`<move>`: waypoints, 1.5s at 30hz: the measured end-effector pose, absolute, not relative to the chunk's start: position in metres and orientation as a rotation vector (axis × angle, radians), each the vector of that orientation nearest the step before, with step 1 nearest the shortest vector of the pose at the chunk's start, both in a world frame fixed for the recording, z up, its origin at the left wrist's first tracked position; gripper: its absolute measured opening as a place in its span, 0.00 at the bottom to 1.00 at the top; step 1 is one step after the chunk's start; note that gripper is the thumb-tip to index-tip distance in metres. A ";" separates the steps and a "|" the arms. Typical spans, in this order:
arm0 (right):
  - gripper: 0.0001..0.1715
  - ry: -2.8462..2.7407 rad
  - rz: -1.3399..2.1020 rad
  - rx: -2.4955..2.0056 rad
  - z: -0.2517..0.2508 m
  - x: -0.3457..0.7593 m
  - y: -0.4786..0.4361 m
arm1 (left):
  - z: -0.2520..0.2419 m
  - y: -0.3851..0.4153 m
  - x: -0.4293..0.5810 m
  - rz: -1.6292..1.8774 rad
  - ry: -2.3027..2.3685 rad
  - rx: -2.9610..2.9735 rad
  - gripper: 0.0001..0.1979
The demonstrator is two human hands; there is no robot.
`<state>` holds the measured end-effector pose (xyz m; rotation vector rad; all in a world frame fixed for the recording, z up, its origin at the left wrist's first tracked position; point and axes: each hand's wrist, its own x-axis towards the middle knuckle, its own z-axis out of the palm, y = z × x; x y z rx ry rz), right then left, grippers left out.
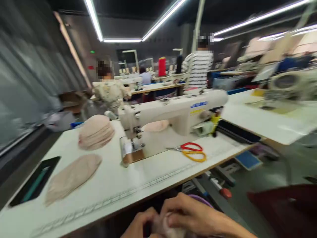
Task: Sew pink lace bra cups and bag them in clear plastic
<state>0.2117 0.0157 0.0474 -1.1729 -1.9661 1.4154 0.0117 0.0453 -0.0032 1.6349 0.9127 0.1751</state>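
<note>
At the bottom edge, below the front of the white sewing table point(153, 178), my left hand point(140, 226) and my right hand point(190, 215) are closed together around a small pale pink fabric piece point(164, 228). The cloth is mostly hidden by my fingers. A cream sewing machine point(170, 115) stands on the table beyond them. Red and yellow scissors point(192, 151) lie to the right of its needle. A stack of pink fabric pieces point(96, 131) sits to the machine's left, and another flat pile point(71, 177) lies nearer the front left.
A dark recessed tray point(34, 181) is set into the table's left end. A second white table point(267, 119) with another machine point(289, 86) stands to the right. Two people point(109, 89) point(199, 67) work at tables further back. A dark red seat point(284, 208) is at the lower right.
</note>
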 end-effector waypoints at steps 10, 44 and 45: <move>0.14 -1.870 1.726 -1.260 0.032 0.200 0.017 | -0.009 0.027 -0.024 0.284 0.838 1.304 0.24; 0.24 -1.704 1.836 -1.296 -0.018 0.208 0.007 | -0.009 0.035 0.000 0.129 0.913 1.399 0.10; 0.26 -1.680 1.858 -1.291 -0.018 0.210 0.007 | -0.008 0.036 -0.001 0.119 0.905 1.389 0.11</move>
